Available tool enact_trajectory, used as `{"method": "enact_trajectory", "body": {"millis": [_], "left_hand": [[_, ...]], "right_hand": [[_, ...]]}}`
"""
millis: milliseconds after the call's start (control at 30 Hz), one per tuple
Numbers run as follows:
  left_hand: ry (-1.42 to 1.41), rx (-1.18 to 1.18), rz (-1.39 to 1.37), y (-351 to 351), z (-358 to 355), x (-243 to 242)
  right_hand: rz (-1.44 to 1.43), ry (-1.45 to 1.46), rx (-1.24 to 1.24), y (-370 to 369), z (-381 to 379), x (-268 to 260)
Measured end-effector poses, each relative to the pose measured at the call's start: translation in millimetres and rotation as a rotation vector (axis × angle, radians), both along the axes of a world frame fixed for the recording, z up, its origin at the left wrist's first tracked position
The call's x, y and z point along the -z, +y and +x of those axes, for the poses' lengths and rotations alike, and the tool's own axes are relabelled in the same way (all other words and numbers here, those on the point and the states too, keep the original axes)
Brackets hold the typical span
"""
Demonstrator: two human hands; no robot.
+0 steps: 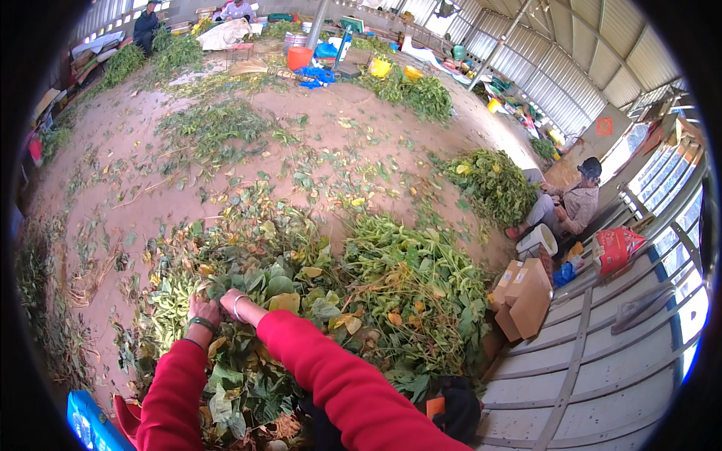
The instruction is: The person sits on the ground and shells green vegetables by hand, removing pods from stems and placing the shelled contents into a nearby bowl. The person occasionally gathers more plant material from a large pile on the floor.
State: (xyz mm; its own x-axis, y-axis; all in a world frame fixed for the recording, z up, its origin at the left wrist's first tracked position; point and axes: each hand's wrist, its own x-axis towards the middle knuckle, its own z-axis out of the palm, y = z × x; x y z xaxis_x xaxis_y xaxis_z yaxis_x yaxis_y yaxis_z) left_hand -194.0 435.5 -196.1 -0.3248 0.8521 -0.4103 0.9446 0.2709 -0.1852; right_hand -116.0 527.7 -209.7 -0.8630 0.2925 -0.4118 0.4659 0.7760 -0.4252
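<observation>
Cut plants with green pods and leaves lie in a heap before me. At the heap's left part, my left hand (203,313), with a dark bangle at the wrist, is among the stems beside a bunch of green pods (169,309). Close to its right is my right hand (231,303), wearing a silvery bangle, at the edge of broad green leaves (276,282). The fingers of both hands are partly hidden by foliage, so their grip does not show clearly. A larger pile of podded plants (412,270) spreads to the right, mixed with yellow leaves.
An open cardboard box (527,299) stands at the right, near a white bucket (536,241) and a seated person (572,197) beside a plant pile (496,183). A blue-edged object (90,420) is at lower left. Farther off are an orange-red bucket (299,57) and two other people.
</observation>
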Motion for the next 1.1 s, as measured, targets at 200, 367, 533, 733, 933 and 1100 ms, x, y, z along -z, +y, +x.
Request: {"method": "enact_trajectory", "body": {"millis": [200, 367, 533, 733, 933, 1100], "left_hand": [[0.004, -0.071, -0.013, -9, -3, -14], [-0.284, -0.054, -0.138, 3, -14, -26], [-0.279, -0.276, -0.163, -10, -20, -47], [0.311, -0.022, 0.201, -18, -9, -12], [-0.312, -0.683, 0.392, -30, -3, -27], [-0.323, -0.273, 0.127, -70, -121, 105]], "right_hand": [[-0.958, 0.013, 0.8, -2, -10, 23], [-0.299, 0.19, 0.1, 20, -1, 45], [-1.18, 0.149, 0.707, -7, -1, -3], [-1.118, 0.151, 0.684, -10, -1, -17], [-1.107, 0.275, 0.672, -1, 27, -9], [-1.048, 0.225, 0.574, -38, -14, -45]]}}
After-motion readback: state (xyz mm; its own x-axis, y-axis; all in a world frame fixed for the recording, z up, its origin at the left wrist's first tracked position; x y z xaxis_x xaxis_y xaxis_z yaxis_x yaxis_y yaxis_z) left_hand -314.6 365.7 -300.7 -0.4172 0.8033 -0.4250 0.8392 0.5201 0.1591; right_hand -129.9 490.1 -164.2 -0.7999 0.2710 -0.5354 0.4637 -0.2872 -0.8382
